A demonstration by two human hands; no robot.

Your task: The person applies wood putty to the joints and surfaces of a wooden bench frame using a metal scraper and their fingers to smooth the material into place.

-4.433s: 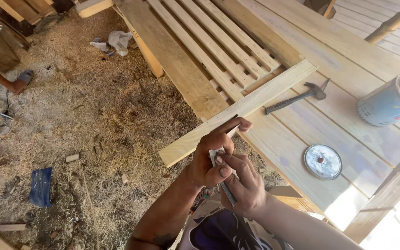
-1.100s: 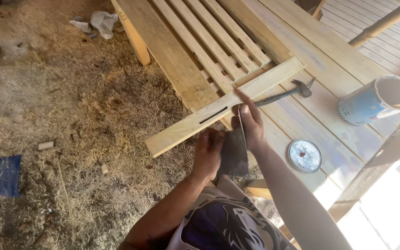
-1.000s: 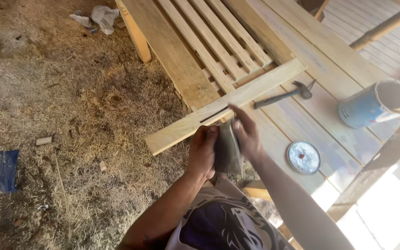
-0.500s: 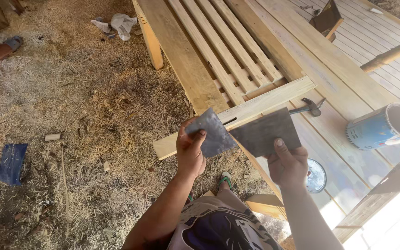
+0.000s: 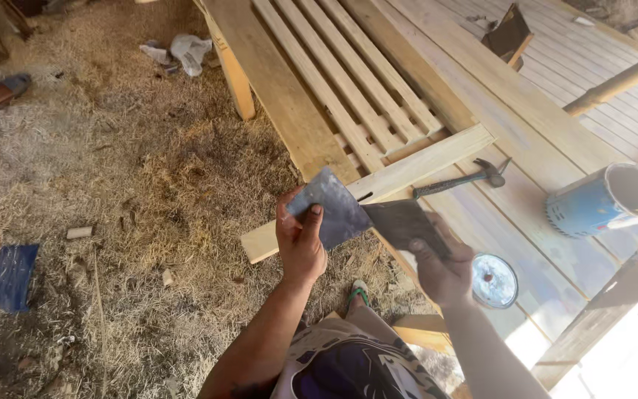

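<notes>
A wooden platform (image 5: 526, 111) carries a loose plank (image 5: 378, 188), hammer (image 5: 463, 177), blue can (image 5: 603, 203) and round lid (image 5: 494, 281).

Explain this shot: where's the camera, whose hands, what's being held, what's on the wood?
No machine here: a person wears one camera on the head, looking down at their own two bare hands. The left hand holds a grey sheet, likely sandpaper. The right hand holds a darker sheet of the same kind. The two sheets meet or overlap in the middle. Below them, a loose plank lies across a slatted wooden platform. On the platform lie a hammer, a round lid and a blue can tipped on its side. The ground is straw and wood shavings.
</notes>
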